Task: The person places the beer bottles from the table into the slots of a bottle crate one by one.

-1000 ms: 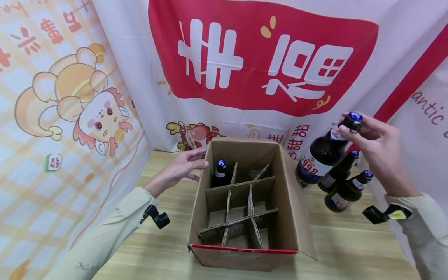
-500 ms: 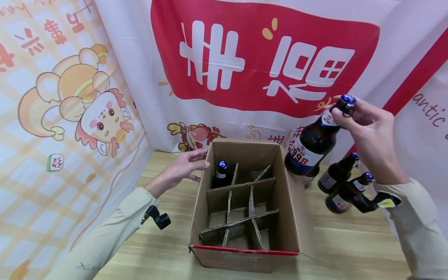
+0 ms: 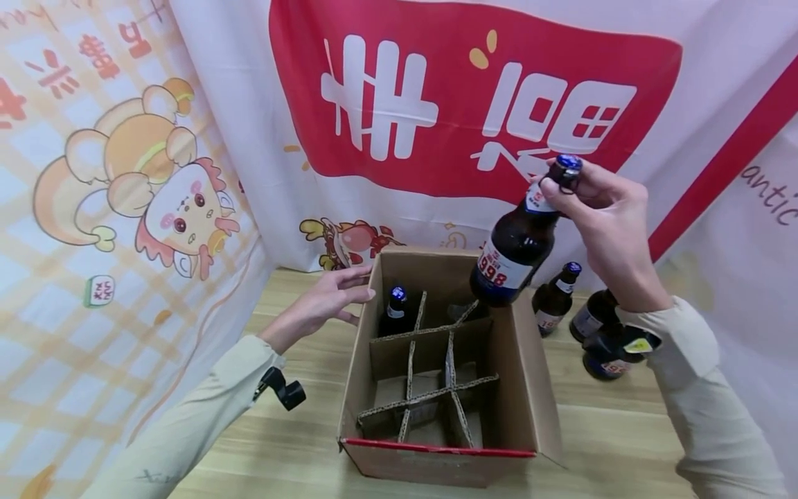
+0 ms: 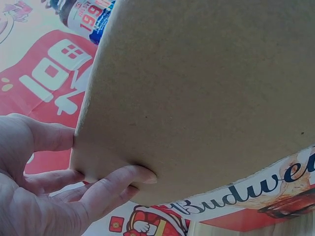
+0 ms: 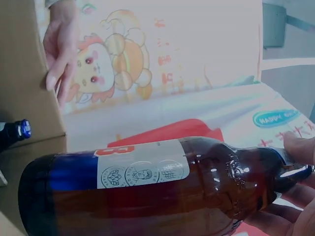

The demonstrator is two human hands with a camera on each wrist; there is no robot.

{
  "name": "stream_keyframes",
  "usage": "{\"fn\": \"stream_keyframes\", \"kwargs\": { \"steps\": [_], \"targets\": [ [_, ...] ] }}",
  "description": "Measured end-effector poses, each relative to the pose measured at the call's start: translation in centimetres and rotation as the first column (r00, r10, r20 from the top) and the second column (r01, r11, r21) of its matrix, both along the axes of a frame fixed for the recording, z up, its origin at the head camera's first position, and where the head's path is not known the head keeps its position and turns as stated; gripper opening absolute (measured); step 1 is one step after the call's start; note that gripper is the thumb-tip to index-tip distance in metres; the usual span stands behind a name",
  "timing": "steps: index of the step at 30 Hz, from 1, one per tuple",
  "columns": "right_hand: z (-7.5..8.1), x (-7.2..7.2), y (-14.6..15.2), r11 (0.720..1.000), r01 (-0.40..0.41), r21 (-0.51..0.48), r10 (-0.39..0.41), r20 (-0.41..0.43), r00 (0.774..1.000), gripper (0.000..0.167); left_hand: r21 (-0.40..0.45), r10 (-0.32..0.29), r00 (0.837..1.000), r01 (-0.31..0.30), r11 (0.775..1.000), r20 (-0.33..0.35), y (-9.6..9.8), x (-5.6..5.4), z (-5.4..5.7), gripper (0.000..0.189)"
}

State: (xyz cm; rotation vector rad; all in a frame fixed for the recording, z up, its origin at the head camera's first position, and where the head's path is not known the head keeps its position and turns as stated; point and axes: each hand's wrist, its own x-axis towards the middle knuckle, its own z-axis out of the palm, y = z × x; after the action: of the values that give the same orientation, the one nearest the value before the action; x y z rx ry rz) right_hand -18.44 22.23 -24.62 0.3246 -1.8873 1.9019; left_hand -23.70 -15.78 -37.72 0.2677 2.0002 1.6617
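My right hand [image 3: 607,222] grips the neck of a brown beer bottle [image 3: 514,249] with a blue cap and a white-and-blue label. Tilted, the bottle hangs over the far right part of an open cardboard box [image 3: 545,388]; in the right wrist view its glass body [image 5: 211,187] fills the lower half. Corrugated dividers [image 3: 430,329] split the box into compartments. In the far left one stands another bottle [image 3: 397,305]. My left hand [image 3: 321,301] rests against the box's left side near the far corner; its fingertips [image 4: 142,174] press the brown cardboard.
To the right of the box stand three more bottles, among them one close by [image 3: 551,305] and one nearer me [image 3: 605,365] partly behind my wrist camera. A wooden table [image 3: 268,436] lies beneath. Printed cloths [image 3: 224,83] hang behind and at both sides.
My right hand has carried the bottle leftward, from above the standing bottles to over the box's right rim. The left hand stays at the box's side.
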Motion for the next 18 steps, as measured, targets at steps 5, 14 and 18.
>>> {"fn": "stream_keyframes", "kwargs": {
  "steps": [5, 14, 18],
  "targets": [
    [-0.3, -0.6, -1.3, 0.993, 0.036, 0.115, -0.037, 0.003, 0.999, 0.042, 0.004, 0.010, 1.000, -0.010, 1.000, -0.002, 0.0, 0.1, -0.1, 0.070],
    [-2.3, -1.9, -3.2, 0.931, 0.112, 0.349, -0.103, -0.043, 0.994, 0.040, 0.026, 0.011, 1.000, -0.011, 1.000, -0.003, 0.0, 0.2, -0.1, 0.071],
    [-3.5, -2.8, -3.9, 0.920, 0.097, 0.379, -0.072, -0.081, 0.994, 0.038, 0.022, 0.012, 1.000, -0.012, 1.000, -0.005, 0.0, 0.3, -0.1, 0.071]
  ]
}}
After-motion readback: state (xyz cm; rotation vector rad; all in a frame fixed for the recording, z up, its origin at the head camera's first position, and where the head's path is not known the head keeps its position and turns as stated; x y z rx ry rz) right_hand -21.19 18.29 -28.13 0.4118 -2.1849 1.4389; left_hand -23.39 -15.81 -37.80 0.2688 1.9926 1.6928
